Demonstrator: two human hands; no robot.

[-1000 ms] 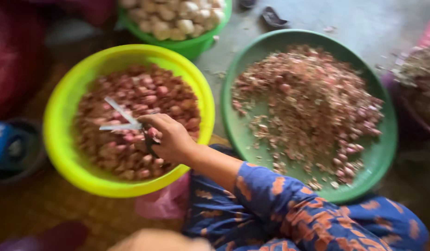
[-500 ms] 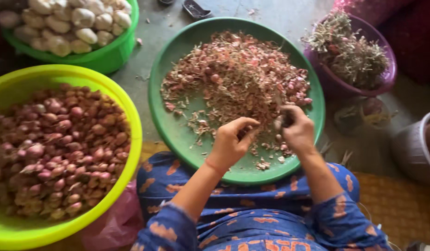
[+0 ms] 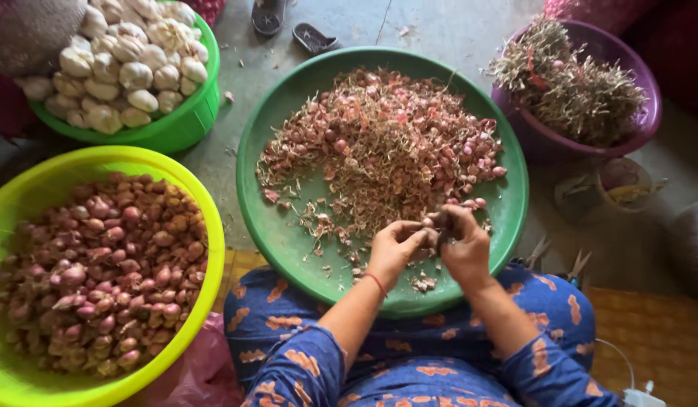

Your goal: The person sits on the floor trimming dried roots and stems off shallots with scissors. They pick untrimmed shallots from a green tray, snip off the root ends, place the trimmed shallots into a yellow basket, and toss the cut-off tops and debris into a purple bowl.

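Note:
Both my hands meet over the near edge of the round green tray. My left hand pinches a small reddish shallot at its fingertips. My right hand is closed around a dark thin tool, apparently a small knife, pressed against the same shallot. The tray carries a wide heap of shallot skins and peeled bits. A yellow-green bowl full of unpeeled shallots stands to my left. My blue patterned sleeves and lap fill the bottom of the head view.
A green bowl of white garlic bulbs sits at the far left. A purple bowl of dry stalks and roots stands at the far right. Scissors lie on the floor by my right knee, sandals at the top.
One second ago one hand reached into the yellow-green bowl with the knife. Both hands then came over the green tray and have now closed together on one shallot.

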